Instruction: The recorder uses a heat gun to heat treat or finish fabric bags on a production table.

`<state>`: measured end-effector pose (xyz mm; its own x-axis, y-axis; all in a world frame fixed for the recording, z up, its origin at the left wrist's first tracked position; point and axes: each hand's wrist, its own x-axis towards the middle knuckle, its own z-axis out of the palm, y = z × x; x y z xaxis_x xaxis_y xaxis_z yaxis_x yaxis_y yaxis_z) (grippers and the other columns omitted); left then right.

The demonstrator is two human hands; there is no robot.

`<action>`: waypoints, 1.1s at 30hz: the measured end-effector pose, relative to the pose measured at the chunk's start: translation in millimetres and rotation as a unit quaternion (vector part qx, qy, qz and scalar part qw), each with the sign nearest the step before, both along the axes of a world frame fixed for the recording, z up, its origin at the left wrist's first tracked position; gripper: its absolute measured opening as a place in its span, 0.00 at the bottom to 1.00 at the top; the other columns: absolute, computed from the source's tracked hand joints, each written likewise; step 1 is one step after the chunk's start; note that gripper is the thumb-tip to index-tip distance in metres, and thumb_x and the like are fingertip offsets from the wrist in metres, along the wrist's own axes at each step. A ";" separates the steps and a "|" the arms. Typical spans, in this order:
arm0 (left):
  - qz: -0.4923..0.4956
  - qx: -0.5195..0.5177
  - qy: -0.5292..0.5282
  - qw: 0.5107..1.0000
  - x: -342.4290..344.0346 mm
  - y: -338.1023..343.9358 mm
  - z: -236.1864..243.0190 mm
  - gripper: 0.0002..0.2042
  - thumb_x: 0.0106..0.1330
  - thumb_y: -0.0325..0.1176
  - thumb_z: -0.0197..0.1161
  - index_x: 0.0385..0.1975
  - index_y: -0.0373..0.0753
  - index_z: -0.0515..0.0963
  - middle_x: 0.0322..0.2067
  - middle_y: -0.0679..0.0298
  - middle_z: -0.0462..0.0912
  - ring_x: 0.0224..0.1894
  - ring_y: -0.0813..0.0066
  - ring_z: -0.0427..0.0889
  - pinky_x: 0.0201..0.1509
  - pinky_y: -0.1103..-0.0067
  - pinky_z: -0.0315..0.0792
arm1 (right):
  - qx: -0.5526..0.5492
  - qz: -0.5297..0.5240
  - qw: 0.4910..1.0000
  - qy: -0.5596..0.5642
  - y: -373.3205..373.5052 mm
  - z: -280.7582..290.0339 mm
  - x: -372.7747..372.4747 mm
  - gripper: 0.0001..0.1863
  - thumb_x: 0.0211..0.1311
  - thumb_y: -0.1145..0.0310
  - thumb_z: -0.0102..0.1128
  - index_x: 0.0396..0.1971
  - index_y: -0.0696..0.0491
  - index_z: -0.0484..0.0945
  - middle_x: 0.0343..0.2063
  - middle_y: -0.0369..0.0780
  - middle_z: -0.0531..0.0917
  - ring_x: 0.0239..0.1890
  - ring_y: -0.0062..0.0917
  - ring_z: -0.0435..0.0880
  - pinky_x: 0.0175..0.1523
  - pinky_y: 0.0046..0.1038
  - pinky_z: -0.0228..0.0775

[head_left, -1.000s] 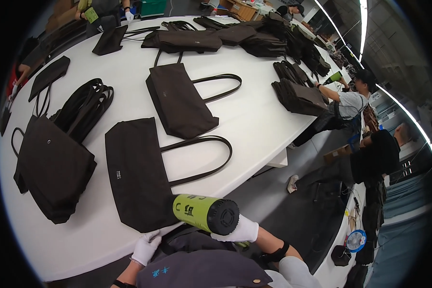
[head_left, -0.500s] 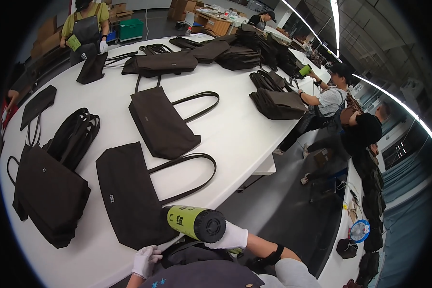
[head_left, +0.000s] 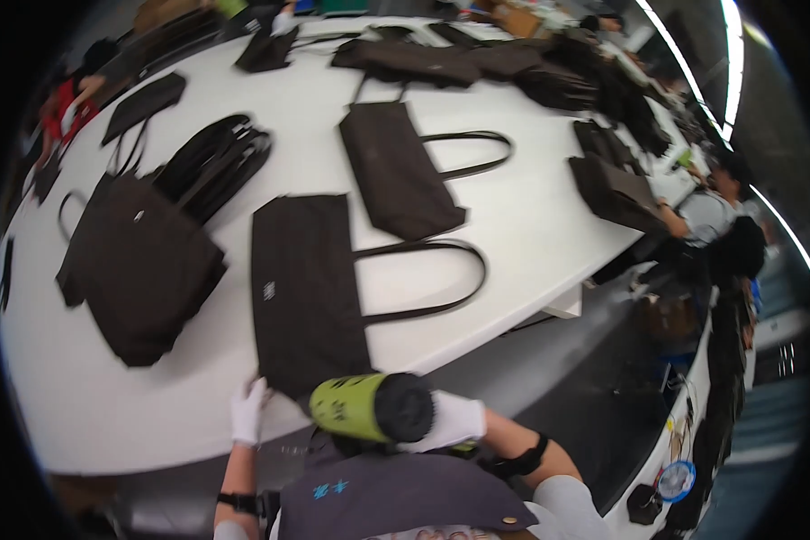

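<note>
A dark brown tote bag (head_left: 306, 288) lies flat in front of me, its strap looped out to the right. My left hand (head_left: 247, 412), in a white glove, is at the near left corner of this bag, fingers closed on its edge. My right hand (head_left: 454, 421), also gloved, is closed around a green heat gun (head_left: 346, 407) with a black vented rear end. The heat gun is over the near edge of the bag and hides part of it; the grip is mostly hidden behind its body. A second tote bag (head_left: 396, 171) lies just beyond.
A pile of dark bags (head_left: 148, 261) sits at the left of the white table (head_left: 504, 211). More bags (head_left: 405, 61) line the far side, with another stack (head_left: 614, 189) at the right. Co-workers stand around the table. A blue fan (head_left: 676, 481) is at the lower right.
My view has shifted, so the table and bags appear further right and higher. My left hand has moved forward to the bag's near left corner. The right hand still holds the heat gun.
</note>
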<state>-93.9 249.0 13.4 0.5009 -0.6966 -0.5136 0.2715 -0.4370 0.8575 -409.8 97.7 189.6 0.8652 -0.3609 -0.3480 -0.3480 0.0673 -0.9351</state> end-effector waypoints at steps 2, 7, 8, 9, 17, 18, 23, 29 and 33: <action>0.019 0.004 0.001 1.000 -11.8 2.8 -5.1 0.22 0.67 0.31 0.59 0.59 0.29 0.67 0.47 0.54 0.77 0.43 0.70 0.80 0.50 0.75 0.78 | -0.016 -0.034 0.997 0.060 -7.1 -8.1 -21.3 0.23 0.46 0.65 0.75 0.41 0.59 0.79 0.37 0.41 0.84 0.40 0.22 0.82 0.51 0.26 0.76; 0.026 0.003 0.005 1.000 -8.3 -0.5 0.3 0.19 0.68 0.28 0.56 0.58 0.32 0.69 0.40 0.60 0.80 0.33 0.81 0.81 0.37 0.85 0.76 | -0.018 -0.204 0.974 0.099 -2.9 10.0 -70.3 0.25 0.45 0.75 0.71 0.48 0.58 0.76 0.41 0.40 0.83 0.41 0.23 0.82 0.47 0.29 0.76; 0.018 0.033 0.009 0.999 -6.0 -1.9 4.7 0.19 0.68 0.29 0.56 0.58 0.33 0.70 0.38 0.61 0.81 0.32 0.83 0.81 0.34 0.86 0.74 | -0.035 -0.184 0.978 0.093 -1.6 8.8 -76.3 0.24 0.45 0.82 0.67 0.47 0.58 0.76 0.38 0.40 0.81 0.40 0.25 0.81 0.44 0.25 0.75; 0.005 0.060 0.014 0.998 -4.9 -4.6 9.1 0.19 0.69 0.31 0.55 0.58 0.34 0.70 0.37 0.63 0.82 0.32 0.84 0.81 0.32 0.88 0.72 | 0.008 -0.189 0.976 0.105 3.2 12.7 -79.5 0.29 0.44 0.84 0.67 0.51 0.58 0.73 0.40 0.42 0.81 0.41 0.26 0.81 0.44 0.27 0.76; 0.028 0.088 0.032 0.995 7.1 -7.5 -0.3 0.16 0.70 0.35 0.54 0.52 0.34 0.74 0.29 0.66 0.82 0.26 0.81 0.83 0.25 0.88 0.68 | -0.060 -0.128 0.987 0.079 18.9 17.2 -79.0 0.28 0.47 0.72 0.71 0.52 0.56 0.75 0.44 0.41 0.82 0.44 0.31 0.82 0.51 0.31 0.74; 0.028 0.089 0.026 0.995 7.0 -9.5 2.5 0.15 0.70 0.35 0.54 0.51 0.34 0.75 0.28 0.66 0.82 0.26 0.81 0.83 0.24 0.88 0.68 | -0.050 -0.149 0.982 0.100 16.2 13.9 -81.1 0.29 0.45 0.78 0.69 0.53 0.58 0.73 0.44 0.42 0.82 0.44 0.27 0.82 0.48 0.29 0.75; 0.018 0.070 0.016 0.997 7.4 -9.5 2.6 0.14 0.70 0.35 0.54 0.49 0.34 0.76 0.26 0.66 0.82 0.25 0.81 0.83 0.23 0.89 0.67 | -0.041 -0.110 0.993 0.010 11.3 12.2 -47.7 0.30 0.47 0.75 0.72 0.53 0.58 0.73 0.41 0.42 0.82 0.39 0.27 0.82 0.47 0.26 0.75; 0.020 0.073 0.010 0.997 6.6 -12.2 0.1 0.14 0.70 0.35 0.54 0.48 0.33 0.76 0.26 0.66 0.82 0.24 0.82 0.82 0.22 0.89 0.67 | -0.098 0.008 0.995 0.036 3.8 -31.3 -25.5 0.33 0.47 0.66 0.74 0.54 0.58 0.71 0.52 0.44 0.77 0.54 0.28 0.76 0.61 0.29 0.67; 0.027 0.065 0.016 0.997 5.9 -9.0 -0.7 0.14 0.70 0.34 0.54 0.48 0.32 0.76 0.25 0.67 0.81 0.23 0.82 0.82 0.21 0.89 0.66 | -0.044 -0.107 0.988 0.105 -11.4 -14.6 -23.1 0.27 0.47 0.67 0.73 0.49 0.56 0.76 0.44 0.41 0.82 0.47 0.28 0.81 0.57 0.29 0.71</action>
<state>-88.0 240.0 12.7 0.5182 -0.5953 -0.6141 0.3240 -0.5278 0.7851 -432.9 86.3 175.0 0.6776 -0.5650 -0.4708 -0.5219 0.0816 -0.8491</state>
